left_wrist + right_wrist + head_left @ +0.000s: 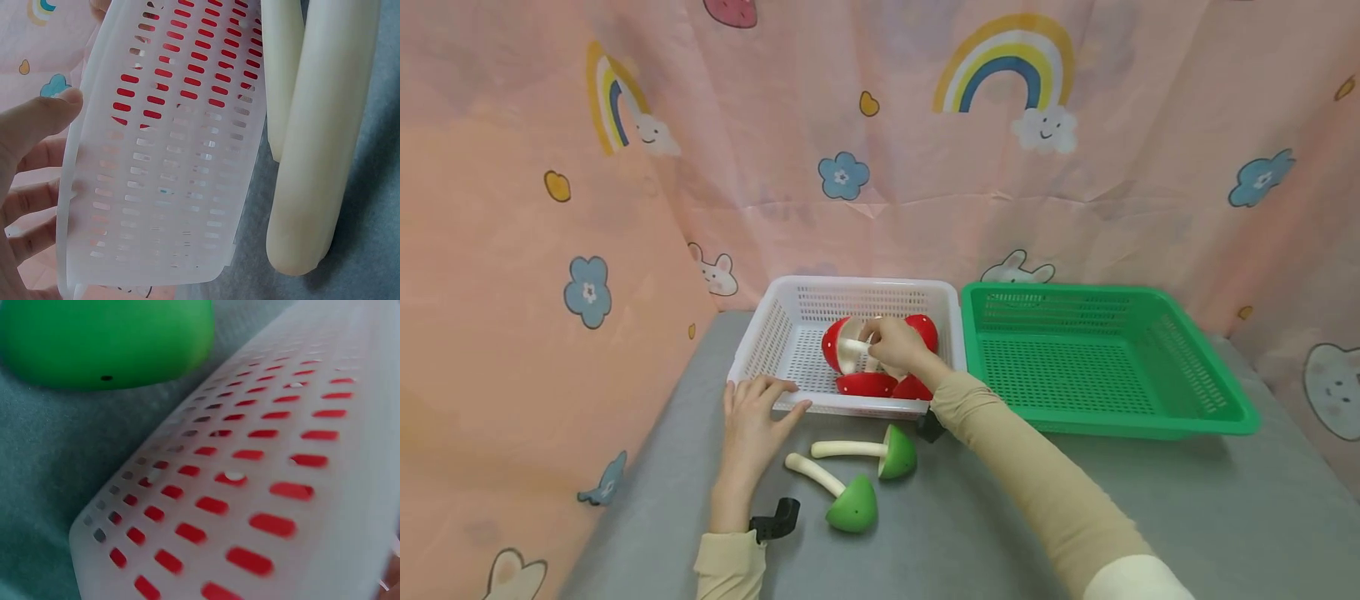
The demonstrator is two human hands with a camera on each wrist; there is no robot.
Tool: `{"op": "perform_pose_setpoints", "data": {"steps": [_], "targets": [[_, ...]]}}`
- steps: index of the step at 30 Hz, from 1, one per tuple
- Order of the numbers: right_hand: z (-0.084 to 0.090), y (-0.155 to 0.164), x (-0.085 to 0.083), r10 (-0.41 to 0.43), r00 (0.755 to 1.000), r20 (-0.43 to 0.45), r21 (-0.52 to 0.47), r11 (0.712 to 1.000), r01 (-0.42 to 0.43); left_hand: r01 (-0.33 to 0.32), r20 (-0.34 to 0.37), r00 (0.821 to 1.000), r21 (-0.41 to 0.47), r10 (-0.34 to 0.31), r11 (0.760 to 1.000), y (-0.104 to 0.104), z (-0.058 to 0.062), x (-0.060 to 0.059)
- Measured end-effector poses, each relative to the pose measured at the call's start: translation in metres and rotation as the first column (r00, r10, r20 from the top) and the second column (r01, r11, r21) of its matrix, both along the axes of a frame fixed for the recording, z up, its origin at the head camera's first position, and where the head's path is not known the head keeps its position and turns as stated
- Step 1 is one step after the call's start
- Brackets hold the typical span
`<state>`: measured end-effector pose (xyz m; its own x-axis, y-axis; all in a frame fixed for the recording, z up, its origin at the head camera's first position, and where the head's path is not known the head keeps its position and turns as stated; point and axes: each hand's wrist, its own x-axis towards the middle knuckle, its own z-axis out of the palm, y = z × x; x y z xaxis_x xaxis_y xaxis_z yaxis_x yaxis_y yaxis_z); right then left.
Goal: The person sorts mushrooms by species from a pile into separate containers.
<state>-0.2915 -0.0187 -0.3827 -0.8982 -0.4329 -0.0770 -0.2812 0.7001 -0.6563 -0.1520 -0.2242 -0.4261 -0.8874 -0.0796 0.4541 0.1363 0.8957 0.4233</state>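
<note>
Two green mushrooms [857, 479] lie on the grey table between the forearms, just short of the left hand [754, 417], which rests with straight fingers on the white basket [760, 342] rim, seemingly steadying it. Inside the basket, the right hand [895, 346] pinches the pale stem of a red mushroom [838, 343] among other red ones. Beyond its right side sits a green basket [1225, 400].

— What surrounds the work area?
— A green basket [1105, 358] sits on a grey tabletop [1150, 517]. Two green toy mushrooms [880, 454] lie near the front.
— And behind?
— A pink cloth [865, 125] printed with rainbows, flowers and bunnies.
</note>
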Motion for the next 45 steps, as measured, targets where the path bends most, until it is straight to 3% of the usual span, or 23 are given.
{"op": "perform_pose_setpoints", "data": {"steps": [4,9,13,17,26,38,45], "targets": [[-0.004,-0.003,0.002,0.005,1.0,0.016,0.05,0.999,-0.006,0.002,0.001,1.0,-0.002,-0.002,1.0,0.001,0.0,0.0],[-0.008,-0.004,0.004,0.07,0.997,-0.029,0.186,0.98,-0.063,0.0,0.0,1.0,0.006,0.0,1.0,0.001,-0.001,0.001],[-0.01,-0.002,0.006,0.111,0.992,-0.051,0.236,0.967,-0.096,-0.002,-0.004,1.0,0.008,0.002,1.0,0.0,-0.001,0.0],[-0.005,0.006,0.009,0.086,0.995,-0.057,0.187,0.98,-0.074,0.001,-0.015,1.0,0.003,-0.001,1.0,0.001,0.0,0.0],[0.013,0.036,0.02,0.024,0.997,-0.069,-0.029,0.999,-0.026,0.014,-0.012,1.0,-0.003,-0.014,1.0,0.002,0.001,0.0],[0.027,0.077,0.045,-0.059,0.99,-0.129,-0.102,0.994,0.046,0.008,-0.003,1.0,-0.004,-0.008,1.0,-0.002,0.005,0.002],[0.023,0.103,0.059,-0.11,0.981,-0.16,-0.165,0.983,0.083,0.013,0.024,1.0,-0.007,-0.013,1.0,0.001,0.005,0.002]]}}
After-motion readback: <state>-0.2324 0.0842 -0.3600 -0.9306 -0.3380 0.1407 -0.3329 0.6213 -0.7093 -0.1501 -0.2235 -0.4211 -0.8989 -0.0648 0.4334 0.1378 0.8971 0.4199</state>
